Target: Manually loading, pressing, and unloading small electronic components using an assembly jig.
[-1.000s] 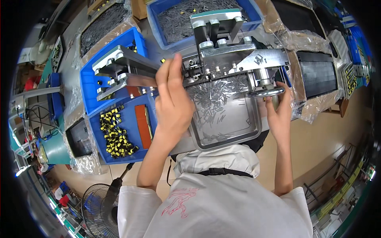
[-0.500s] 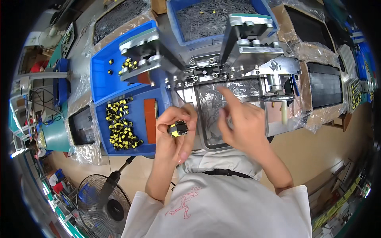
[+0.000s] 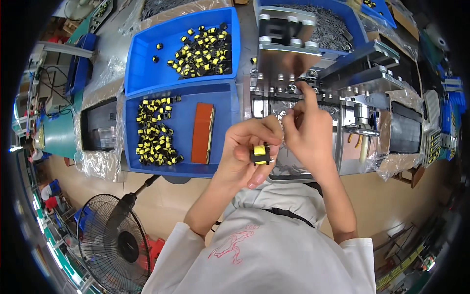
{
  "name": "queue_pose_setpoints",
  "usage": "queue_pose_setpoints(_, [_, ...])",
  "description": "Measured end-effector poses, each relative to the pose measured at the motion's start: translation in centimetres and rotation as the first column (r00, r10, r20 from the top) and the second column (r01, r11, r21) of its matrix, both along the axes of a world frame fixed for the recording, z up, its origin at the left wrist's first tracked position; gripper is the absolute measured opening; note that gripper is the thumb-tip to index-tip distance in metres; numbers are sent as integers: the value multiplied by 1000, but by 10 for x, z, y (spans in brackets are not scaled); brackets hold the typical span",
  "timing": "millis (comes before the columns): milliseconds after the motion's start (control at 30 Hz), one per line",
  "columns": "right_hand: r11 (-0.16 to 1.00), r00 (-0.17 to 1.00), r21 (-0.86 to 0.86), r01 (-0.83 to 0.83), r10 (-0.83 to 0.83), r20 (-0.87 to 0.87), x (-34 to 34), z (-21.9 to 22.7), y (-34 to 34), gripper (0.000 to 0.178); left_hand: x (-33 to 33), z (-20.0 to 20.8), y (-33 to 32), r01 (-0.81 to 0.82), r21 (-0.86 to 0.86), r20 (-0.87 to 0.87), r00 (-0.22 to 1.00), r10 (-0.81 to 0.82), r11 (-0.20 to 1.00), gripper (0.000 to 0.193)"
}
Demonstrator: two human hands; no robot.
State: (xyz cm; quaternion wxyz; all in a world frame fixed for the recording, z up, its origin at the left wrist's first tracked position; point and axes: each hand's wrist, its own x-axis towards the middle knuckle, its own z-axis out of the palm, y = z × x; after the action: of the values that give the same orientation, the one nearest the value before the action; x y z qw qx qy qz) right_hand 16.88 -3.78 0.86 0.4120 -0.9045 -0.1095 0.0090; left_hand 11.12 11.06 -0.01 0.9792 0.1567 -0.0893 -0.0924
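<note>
My left hand (image 3: 237,152) is closed round a small black and yellow transformer (image 3: 260,153), held above the table's near edge. To its right, my right hand (image 3: 313,134) has its index finger stretched toward the metal fixture (image 3: 280,89) of a bench press. Its thumb stands apart from that finger, and its other fingers are curled and partly hidden. Whether the fingertip touches the fixture, I cannot tell. Behind the right hand lies a shallow metal tray (image 3: 339,134). Thick metal plates (image 3: 289,58) of the press rise beyond the fingertip.
At left, a bright blue bin (image 3: 139,54) and a darker blue bin (image 3: 183,115) hold many similar transformers. A reddish-brown block (image 3: 201,132) lies in the nearer one. A handwheel (image 3: 361,130) and plastic-lined cartons (image 3: 406,125) are at right. A fan (image 3: 128,245) stands lower left.
The view has swung left, showing more of the bins. The transformer has turned in my left hand, its yellow side now facing up. My two hands are closer together.
</note>
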Motion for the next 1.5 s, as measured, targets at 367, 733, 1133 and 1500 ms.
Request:
queue_pose_setpoints(367, [995, 999, 88, -36, 35, 12, 3, 1, 0, 49, -4, -7, 7, -6, 2, -18, 1000, 6, 1000, 64])
queue_pose_setpoints(733, [965, 934, -220, 145, -60, 352, 0, 26, -2, 39, -23, -23, 40, -70, 246, -193, 974, 119, 967, 33])
queue_pose_setpoints(1133, [998, 996, -61, -36, 41, 82, 12, 20, -4, 46, -26, -33, 53, -117, 331, -278, 936, 215, 936, 28])
queue_pose_setpoints(1500, [995, 999, 97, 38, -41, 29, 18, 17, 1, 37, -22, -27, 44, -94, 355, -279, 939, 202, 930, 26])
